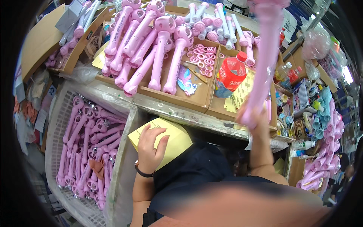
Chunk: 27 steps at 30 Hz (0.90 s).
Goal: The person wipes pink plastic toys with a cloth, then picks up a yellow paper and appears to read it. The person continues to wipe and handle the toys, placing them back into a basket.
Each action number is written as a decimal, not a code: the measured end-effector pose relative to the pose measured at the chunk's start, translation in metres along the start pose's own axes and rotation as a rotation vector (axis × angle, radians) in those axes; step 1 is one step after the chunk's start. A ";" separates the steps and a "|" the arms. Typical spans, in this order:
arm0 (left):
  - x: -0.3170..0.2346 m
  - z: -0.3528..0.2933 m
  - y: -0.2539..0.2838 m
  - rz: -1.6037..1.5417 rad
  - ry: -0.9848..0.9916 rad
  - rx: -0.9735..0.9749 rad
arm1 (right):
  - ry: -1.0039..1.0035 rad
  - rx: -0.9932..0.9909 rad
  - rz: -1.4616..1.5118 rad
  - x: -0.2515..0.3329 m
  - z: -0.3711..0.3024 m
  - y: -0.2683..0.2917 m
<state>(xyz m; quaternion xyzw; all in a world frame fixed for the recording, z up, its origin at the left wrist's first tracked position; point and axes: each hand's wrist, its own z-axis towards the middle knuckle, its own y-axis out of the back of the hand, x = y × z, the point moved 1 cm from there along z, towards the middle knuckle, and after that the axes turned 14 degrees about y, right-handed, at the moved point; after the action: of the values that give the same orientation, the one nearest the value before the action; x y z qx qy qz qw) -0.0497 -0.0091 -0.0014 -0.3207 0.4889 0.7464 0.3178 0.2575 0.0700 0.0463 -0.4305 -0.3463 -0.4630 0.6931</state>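
My right hand (253,115) is closed around the lower end of a pink plastic wand (264,53), held upright and close to the camera. The wand's upper end is blurred and cut off by the top of the picture. Over my lap lies a creased yellow paper sheet (176,138). My left hand (151,147) rests on its left part with fingers apart and slightly bent, holding nothing that I can see. A dark band circles that wrist. Beyond it, several printed pink wands (162,56) with ring-shaped heads lie piled across a cardboard tray (189,102).
At left stands a white plastic crate (53,132) full of pink wands. The tray holds small pink rings (200,56), a blue-purple ornament (186,81) and a cut red bottle (230,73). Pink and white tubes (223,22) lie behind; more pink parts (325,155) are stacked at right.
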 end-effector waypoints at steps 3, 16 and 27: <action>0.007 -0.008 0.010 0.091 0.014 -0.047 | 0.120 -0.219 -0.262 0.018 0.090 0.083; 0.047 -0.068 0.029 0.133 0.519 -0.391 | -0.206 -0.568 -0.520 -0.125 0.297 0.312; 0.081 -0.050 0.004 -0.920 0.802 -0.273 | 0.487 -0.221 -0.809 -0.064 0.188 0.221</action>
<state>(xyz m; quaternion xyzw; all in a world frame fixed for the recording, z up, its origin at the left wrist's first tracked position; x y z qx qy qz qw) -0.0918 -0.0443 -0.0792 -0.7913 0.2823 0.4106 0.3545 0.4285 0.3084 0.0021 -0.2115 -0.2624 -0.8167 0.4684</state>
